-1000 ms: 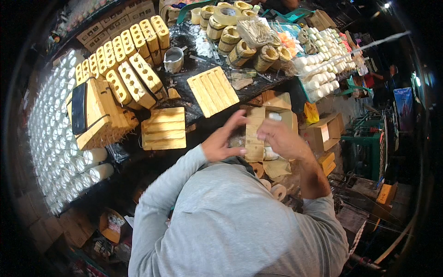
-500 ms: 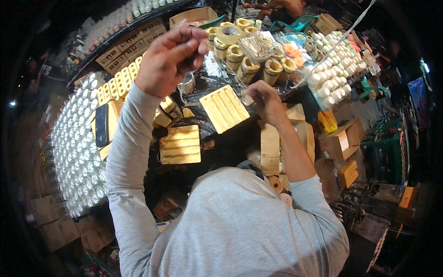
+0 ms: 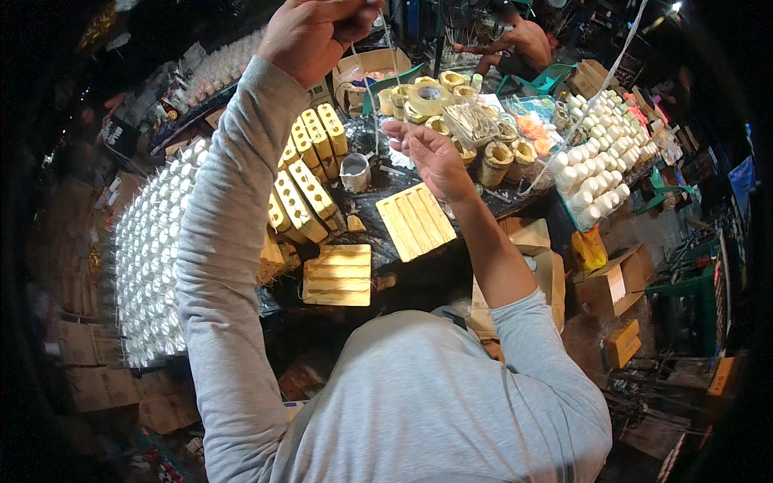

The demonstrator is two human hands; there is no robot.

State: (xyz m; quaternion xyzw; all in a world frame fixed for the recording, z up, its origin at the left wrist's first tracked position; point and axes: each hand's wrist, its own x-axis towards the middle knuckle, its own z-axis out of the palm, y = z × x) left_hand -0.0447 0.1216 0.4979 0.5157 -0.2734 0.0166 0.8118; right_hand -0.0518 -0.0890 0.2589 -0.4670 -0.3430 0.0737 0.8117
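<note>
My left hand (image 3: pixel 318 32) is raised high at the top edge, fingers closed around a thin pale string (image 3: pixel 369 88) that hangs in strands. My right hand (image 3: pixel 431 157) is lower, palm turned up with loosely bent fingers apart, fingertips close beside the hanging string; I cannot tell whether they touch it. Below it lies a grooved yellow wooden block (image 3: pixel 415 221) on the black-covered table. A second grooved block (image 3: pixel 336 275) rests nearer me, to the left. A grey-white cup (image 3: pixel 355 172) stands left of my right hand, beside several yellow blocks with round holes (image 3: pixel 302 201).
Several thick-walled yellowish cylinders (image 3: pixel 497 163), a tape roll (image 3: pixel 428 97) and a clear tub of thin sticks (image 3: pixel 472 122) stand farther back. Rows of white-topped pieces (image 3: pixel 153 258) fill the left; pale cylinders (image 3: pixel 592 177) stand right. Cardboard boxes (image 3: pixel 616 282) sit lower right. A person (image 3: pixel 523 44) sits behind.
My left hand has risen toward the top edge, and strands of string now show hanging below it. My right hand has moved up and left, its fingers loosening. The view has shifted.
</note>
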